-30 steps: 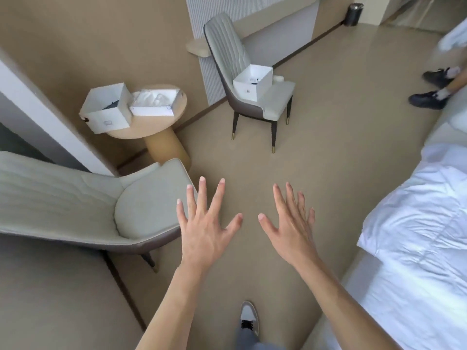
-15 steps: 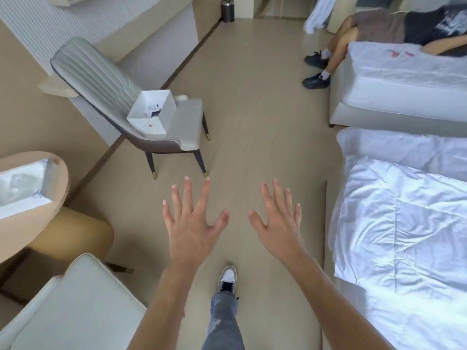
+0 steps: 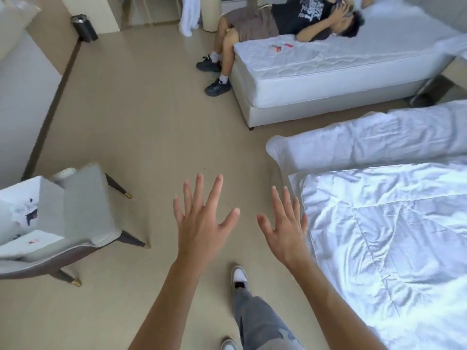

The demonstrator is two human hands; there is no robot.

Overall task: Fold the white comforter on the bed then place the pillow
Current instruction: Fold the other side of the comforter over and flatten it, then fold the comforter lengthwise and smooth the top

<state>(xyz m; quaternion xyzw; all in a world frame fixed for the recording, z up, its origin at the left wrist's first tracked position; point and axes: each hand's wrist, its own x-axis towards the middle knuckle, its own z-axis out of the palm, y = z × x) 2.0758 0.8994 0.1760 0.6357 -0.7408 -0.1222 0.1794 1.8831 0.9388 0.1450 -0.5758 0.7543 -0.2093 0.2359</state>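
Observation:
A crumpled white comforter (image 3: 394, 238) lies spread over the bed at the right. Along its far edge rests a long white pillow (image 3: 366, 145). My left hand (image 3: 202, 221) is held out over the beige floor, fingers spread, holding nothing. My right hand (image 3: 285, 228) is beside it, also spread and holding nothing, just left of the comforter's near corner and apart from it.
A grey chair (image 3: 80, 223) carrying a white box (image 3: 20, 208) stands at the left. A second bed (image 3: 341, 69) is at the back right with a person (image 3: 278, 24) lying on it, feet on the floor. A black bin (image 3: 84, 27) stands by the far wall.
My view has swung to the right: the chair slid to the left edge and the bed with the comforter came closer. Both hands stay spread and hold nothing.

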